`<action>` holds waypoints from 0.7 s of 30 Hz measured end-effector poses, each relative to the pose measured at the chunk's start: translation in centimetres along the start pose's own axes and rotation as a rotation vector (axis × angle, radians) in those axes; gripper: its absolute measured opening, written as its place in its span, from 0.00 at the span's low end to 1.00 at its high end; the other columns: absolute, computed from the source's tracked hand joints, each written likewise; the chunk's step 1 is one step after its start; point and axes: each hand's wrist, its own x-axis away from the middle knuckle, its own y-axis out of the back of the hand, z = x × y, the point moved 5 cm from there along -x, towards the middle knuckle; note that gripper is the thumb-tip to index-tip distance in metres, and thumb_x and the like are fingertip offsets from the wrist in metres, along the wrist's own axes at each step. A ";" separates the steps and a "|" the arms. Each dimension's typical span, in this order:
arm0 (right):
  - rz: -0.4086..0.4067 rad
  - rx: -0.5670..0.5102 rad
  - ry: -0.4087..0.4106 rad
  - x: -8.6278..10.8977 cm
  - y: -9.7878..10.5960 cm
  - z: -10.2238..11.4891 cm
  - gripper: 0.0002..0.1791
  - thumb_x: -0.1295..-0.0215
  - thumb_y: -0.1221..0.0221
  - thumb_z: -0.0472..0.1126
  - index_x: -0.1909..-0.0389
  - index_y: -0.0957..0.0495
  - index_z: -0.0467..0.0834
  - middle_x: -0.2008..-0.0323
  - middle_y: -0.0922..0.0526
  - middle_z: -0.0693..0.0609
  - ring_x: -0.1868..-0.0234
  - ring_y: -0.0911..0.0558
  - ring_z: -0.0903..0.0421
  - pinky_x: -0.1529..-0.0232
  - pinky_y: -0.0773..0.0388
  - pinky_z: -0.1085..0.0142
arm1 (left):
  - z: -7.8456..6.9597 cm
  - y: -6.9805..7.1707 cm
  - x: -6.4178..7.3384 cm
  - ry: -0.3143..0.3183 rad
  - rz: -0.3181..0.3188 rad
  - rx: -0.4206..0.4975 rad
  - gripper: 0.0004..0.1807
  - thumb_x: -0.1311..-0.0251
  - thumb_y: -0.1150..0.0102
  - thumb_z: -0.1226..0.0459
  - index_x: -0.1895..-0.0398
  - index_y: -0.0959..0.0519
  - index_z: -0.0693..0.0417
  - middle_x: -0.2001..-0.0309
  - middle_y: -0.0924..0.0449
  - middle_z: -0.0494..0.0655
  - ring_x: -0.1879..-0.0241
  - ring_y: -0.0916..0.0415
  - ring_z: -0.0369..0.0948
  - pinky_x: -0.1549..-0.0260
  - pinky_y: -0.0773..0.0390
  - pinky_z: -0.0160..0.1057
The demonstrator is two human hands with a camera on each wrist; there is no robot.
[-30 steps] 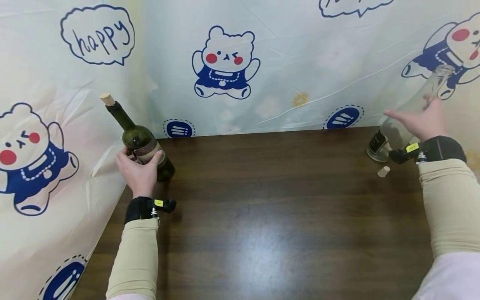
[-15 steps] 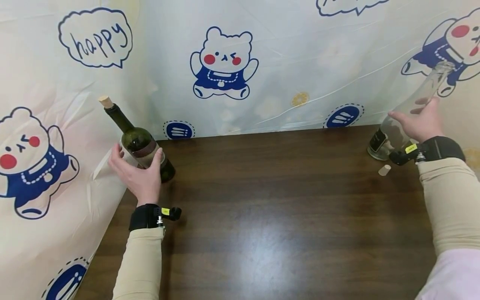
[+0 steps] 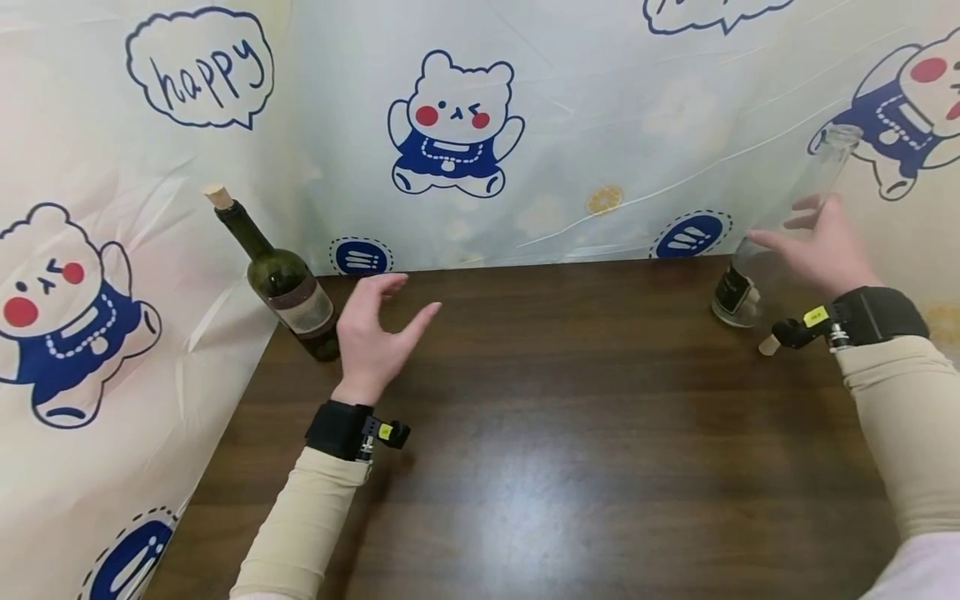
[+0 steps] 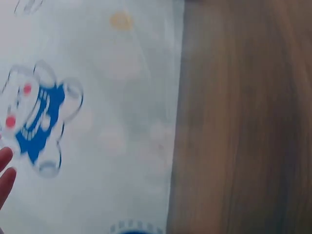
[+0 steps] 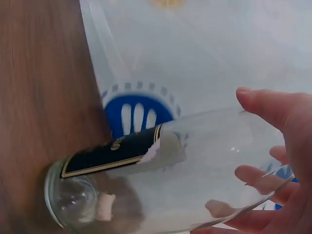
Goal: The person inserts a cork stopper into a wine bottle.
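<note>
A green wine bottle (image 3: 288,292) with a cork (image 3: 218,197) in its mouth stands at the left of the table. Just to its right, my left hand (image 3: 372,342) hangs empty, thumb and fingers spread apart; two of its fingertips (image 4: 7,180) show in the left wrist view. On the right side, my right hand (image 3: 825,250) grips a clear glass bottle (image 5: 195,146) around its upper body, thumb on one side and fingers behind the glass. This bottle has an open mouth and a torn black label (image 5: 117,152). A loose cork (image 3: 768,345) lies close to its base.
The dark wooden table (image 3: 540,433) meets a pale printed sheet (image 3: 562,108) that rises along its back and left side. A wrist camera (image 3: 798,332) on my right arm partly covers the loose cork in the head view.
My left hand has let go of the green bottle and moved right, away from it. The clear bottle has shifted slightly left with my right hand.
</note>
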 end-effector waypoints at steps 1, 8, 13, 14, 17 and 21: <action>0.001 0.008 0.020 0.1 -0.2 0.7 0.62 0.36 0.42 0.68 0.20 0.61 0.32 0.24 0.45 0.23 0.31 0.38 0.22 0.39 0.39 0.26 | -0.6 -0.5 -0.1 -0.009 0.022 0.013 0.30 0.49 0.23 0.52 0.47 0.17 0.63 0.51 0.15 0.56 0.51 0.18 0.47 0.49 0.19 0.49; -0.010 0.038 0.180 2.1 -1.9 7.3 0.56 0.37 0.39 0.67 0.21 0.51 0.36 0.24 0.38 0.33 0.32 0.31 0.28 0.42 0.30 0.30 | -4.2 -4.0 0.1 -0.077 0.131 0.126 0.29 0.49 0.23 0.51 0.48 0.18 0.60 0.53 0.14 0.53 0.51 0.18 0.45 0.49 0.18 0.46; 0.044 -0.014 0.296 4.8 -4.3 11.8 0.48 0.38 0.36 0.64 0.27 0.40 0.39 0.34 0.24 0.33 0.39 0.24 0.29 0.45 0.27 0.33 | -6.4 -6.1 0.9 -0.089 0.233 0.203 0.32 0.48 0.24 0.49 0.45 0.19 0.59 0.49 0.14 0.51 0.47 0.19 0.43 0.45 0.19 0.45; 0.061 -0.028 0.326 5.4 -4.9 12.6 0.46 0.38 0.35 0.63 0.29 0.38 0.40 0.36 0.22 0.34 0.40 0.22 0.30 0.45 0.26 0.33 | -6.8 -6.5 1.1 -0.087 0.257 0.217 0.33 0.48 0.25 0.49 0.44 0.20 0.59 0.48 0.14 0.51 0.46 0.19 0.43 0.44 0.20 0.44; 0.101 -0.042 0.412 7.3 -6.5 14.6 0.40 0.38 0.34 0.60 0.33 0.34 0.43 0.39 0.18 0.39 0.46 0.17 0.36 0.50 0.19 0.45 | -8.1 -7.8 1.6 -0.032 0.373 0.287 0.39 0.47 0.26 0.47 0.36 0.24 0.56 0.40 0.18 0.50 0.40 0.21 0.42 0.41 0.21 0.44; 0.156 -0.074 0.503 9.4 -8.9 16.6 0.34 0.40 0.31 0.57 0.39 0.29 0.44 0.42 0.16 0.44 0.53 0.12 0.43 0.58 0.15 0.52 | -10.1 -9.3 2.1 0.103 0.581 0.433 0.50 0.46 0.28 0.44 0.22 0.41 0.45 0.25 0.32 0.44 0.32 0.28 0.42 0.36 0.26 0.49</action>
